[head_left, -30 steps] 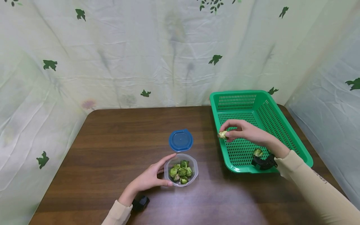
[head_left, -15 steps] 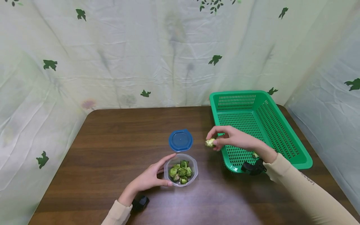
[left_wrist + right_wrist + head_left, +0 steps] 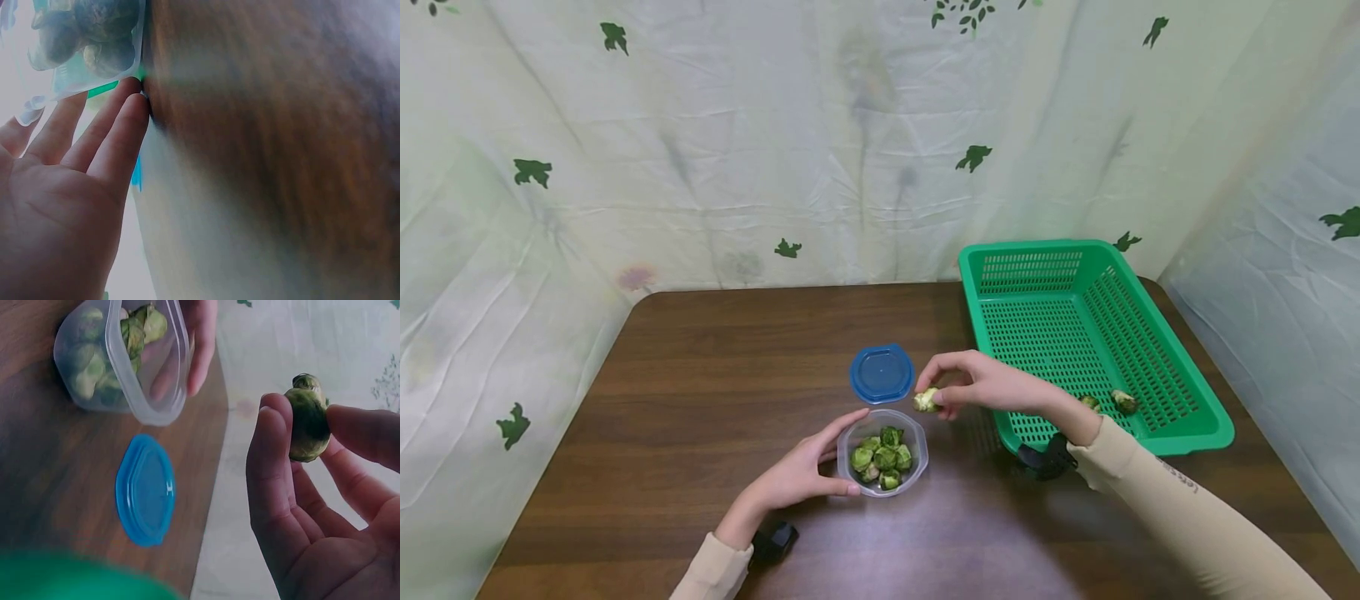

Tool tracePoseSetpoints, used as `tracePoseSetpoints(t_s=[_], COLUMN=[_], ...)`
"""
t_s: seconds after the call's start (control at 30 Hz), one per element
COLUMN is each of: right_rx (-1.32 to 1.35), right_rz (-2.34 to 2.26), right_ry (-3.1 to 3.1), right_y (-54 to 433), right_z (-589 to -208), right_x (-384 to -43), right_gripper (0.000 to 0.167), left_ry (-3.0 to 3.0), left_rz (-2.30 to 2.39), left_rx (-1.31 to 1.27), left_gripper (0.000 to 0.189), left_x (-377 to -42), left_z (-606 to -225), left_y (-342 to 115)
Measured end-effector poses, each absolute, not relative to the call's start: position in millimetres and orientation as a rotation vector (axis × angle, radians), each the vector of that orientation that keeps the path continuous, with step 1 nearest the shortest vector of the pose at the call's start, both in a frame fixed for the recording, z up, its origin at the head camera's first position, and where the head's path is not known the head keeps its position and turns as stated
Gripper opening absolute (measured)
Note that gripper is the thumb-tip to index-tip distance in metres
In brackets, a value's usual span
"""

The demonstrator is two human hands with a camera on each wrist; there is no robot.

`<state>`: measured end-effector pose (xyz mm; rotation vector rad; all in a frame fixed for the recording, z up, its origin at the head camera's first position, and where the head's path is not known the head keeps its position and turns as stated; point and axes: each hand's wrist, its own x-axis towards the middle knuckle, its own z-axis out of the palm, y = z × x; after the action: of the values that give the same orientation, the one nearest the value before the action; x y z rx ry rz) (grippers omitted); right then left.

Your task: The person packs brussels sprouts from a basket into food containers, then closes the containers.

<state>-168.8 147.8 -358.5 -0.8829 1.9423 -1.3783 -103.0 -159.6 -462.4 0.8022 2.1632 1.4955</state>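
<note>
My right hand (image 3: 973, 383) pinches a Brussels sprout (image 3: 926, 400) between thumb and fingertips, above the table between the blue lid and the green basket. In the right wrist view, the pinched sprout (image 3: 307, 425) is green and rounded. My left hand (image 3: 801, 473) rests with fairly straight fingers and thumb against the left side of a clear plastic container (image 3: 920, 467). Several Brussels sprouts (image 3: 883, 457) lie inside it. The left wrist view shows my fingers (image 3: 122, 134) touching the container's wall. The blue lid (image 3: 882, 374) lies flat just behind the container.
A green perforated basket (image 3: 1213, 427) stands at the right of the brown table (image 3: 722, 367), with sprouts (image 3: 1123, 402) near its front; my right forearm partly covers that area. A pale curtain with leaf prints (image 3: 737, 142) hangs behind the table.
My right hand has carried the sprout left from over the basket's rim to near the container and lid. Another sprout in the basket has come into view. The left hand has stayed put.
</note>
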Motion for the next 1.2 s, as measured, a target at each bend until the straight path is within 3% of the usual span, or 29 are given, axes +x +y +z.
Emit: tracePoseSetpoints(t_s=[1.2], right_rx=[-0.911], right_rz=[-1.162], right_ry=[2.219], right_y=[83], right_z=[-392], right_x=[-145], right_gripper=[0.012], left_ry=[2.163], left_rz=[1.515], left_rx=[0.836], left_gripper=[0.088], left_x=[-103], left_z=[-464], left_y=[-160])
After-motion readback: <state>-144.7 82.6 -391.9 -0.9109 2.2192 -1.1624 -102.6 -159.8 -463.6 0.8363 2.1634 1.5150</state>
